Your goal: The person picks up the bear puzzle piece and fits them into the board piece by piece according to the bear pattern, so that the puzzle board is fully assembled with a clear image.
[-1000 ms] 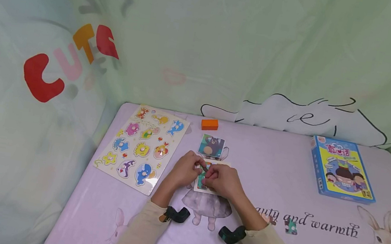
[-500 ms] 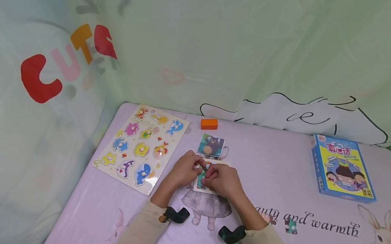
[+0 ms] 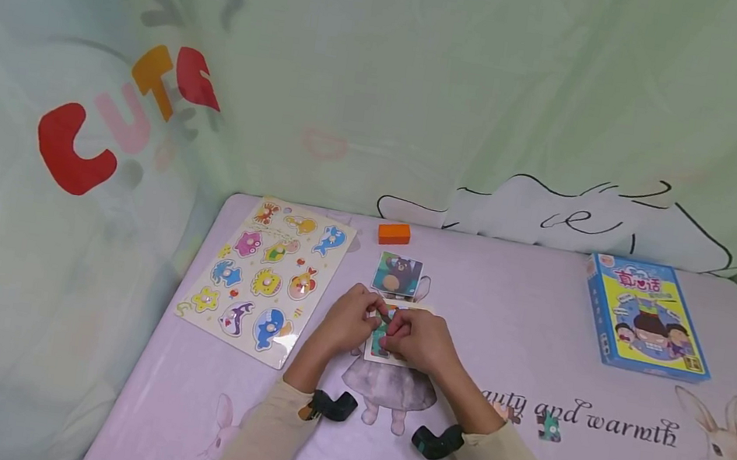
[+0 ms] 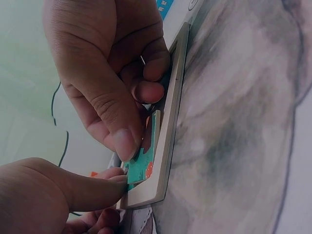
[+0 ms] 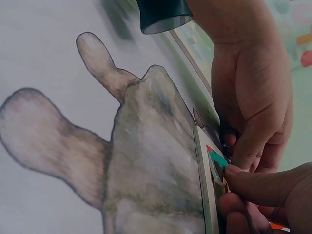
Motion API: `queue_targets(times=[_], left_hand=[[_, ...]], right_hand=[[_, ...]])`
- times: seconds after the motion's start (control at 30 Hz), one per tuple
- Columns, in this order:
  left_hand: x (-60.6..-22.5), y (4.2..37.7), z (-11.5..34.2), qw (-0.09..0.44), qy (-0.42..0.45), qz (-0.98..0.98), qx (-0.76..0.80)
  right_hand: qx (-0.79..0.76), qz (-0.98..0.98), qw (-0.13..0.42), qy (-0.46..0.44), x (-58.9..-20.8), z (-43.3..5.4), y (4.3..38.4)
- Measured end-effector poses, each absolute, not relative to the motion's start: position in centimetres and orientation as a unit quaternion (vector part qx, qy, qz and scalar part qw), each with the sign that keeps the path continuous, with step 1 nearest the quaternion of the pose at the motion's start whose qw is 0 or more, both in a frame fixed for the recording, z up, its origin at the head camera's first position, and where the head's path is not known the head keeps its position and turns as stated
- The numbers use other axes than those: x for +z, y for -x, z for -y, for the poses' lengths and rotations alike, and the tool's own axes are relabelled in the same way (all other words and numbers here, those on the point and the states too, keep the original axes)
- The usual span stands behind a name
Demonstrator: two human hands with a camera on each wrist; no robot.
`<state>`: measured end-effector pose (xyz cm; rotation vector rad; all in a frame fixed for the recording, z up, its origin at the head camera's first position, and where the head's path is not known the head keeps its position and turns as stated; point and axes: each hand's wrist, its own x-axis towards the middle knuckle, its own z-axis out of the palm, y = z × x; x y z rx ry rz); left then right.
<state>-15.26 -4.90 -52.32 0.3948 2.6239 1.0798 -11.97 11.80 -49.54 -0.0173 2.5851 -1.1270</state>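
Both hands meet over a small puzzle tray (image 3: 370,356) with a pale border, near the middle of the table. My left hand (image 3: 350,318) comes in from the left, its thumb and finger pinching the edge of a green jigsaw piece (image 4: 146,165) with red spots. From the other side my right hand (image 3: 420,339) grips this piece, its thumb lying on the printed face. The piece sits slightly tilted within the tray's border in the left wrist view. Fingers cover much of the tray. Just behind it lies a square card (image 3: 397,274) with a dark bear picture.
An animal peg puzzle board (image 3: 278,355) lies at left. An orange block (image 3: 394,234) stands near the back edge. At right is a blue and yellow box (image 3: 653,321). Two loose jigsaw pieces, one green (image 3: 550,427) and one pinkish (image 3: 512,414), lie beside the right forearm.
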Motion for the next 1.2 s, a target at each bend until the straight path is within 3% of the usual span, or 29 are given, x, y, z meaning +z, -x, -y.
queue_targets(times=[1.2], left_hand=[[-52.28, 15.11, 4.97, 0.133, -0.141, -0.908, 0.372]], right_hand=[[-0.393, -0.904, 0.167, 0.003, -49.7, -11.92, 12.22]])
